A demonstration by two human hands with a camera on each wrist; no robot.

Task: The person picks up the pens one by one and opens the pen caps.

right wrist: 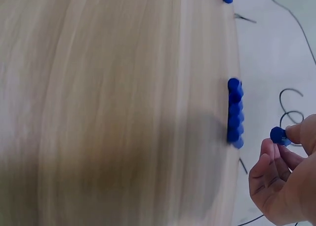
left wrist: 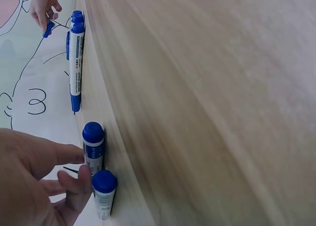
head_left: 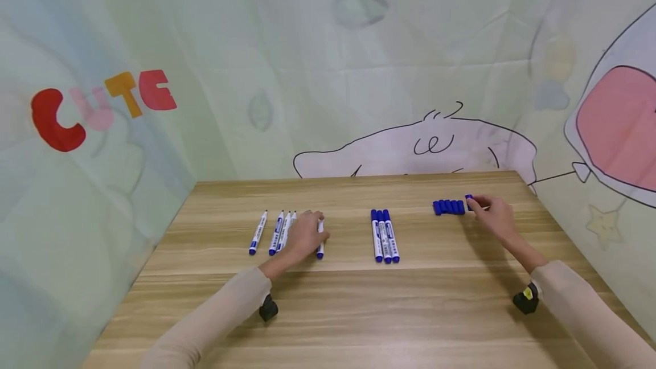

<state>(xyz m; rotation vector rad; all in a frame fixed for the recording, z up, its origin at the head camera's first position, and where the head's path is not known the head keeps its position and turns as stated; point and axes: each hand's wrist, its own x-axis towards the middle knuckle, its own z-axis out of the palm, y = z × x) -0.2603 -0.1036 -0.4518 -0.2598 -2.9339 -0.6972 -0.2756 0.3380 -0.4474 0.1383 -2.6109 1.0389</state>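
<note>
My left hand is over the left group of uncapped whiteboard markers. Its thumb and fingers pinch one white marker, whose blue end shows in the left wrist view, beside another marker. Several more uncapped markers lie left of this hand, partly hidden by it. At the far right, my right hand holds a small blue marker cap between thumb and fingertips. Just left of that cap, several blue caps stand side by side in a row.
Three capped blue markers lie side by side in the middle of the wooden table. A printed cloth backdrop rises behind the table's back edge and along the sides.
</note>
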